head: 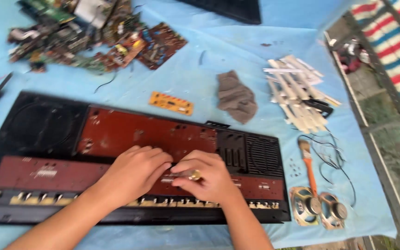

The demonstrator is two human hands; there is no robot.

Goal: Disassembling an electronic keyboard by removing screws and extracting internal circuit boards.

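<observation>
Hands (172, 173) on flat reddish-brown board (140, 134)

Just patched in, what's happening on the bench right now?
A person works with both hands on an opened black keyboard case lying on a blue sheet. The left hand rests on the reddish circuit board at the middle, and the right hand grips a small tool with a brass-coloured end against it. Off to the side lie two loose speakers, an orange-handled brush, a grey rag and a pile of white keys.
</observation>
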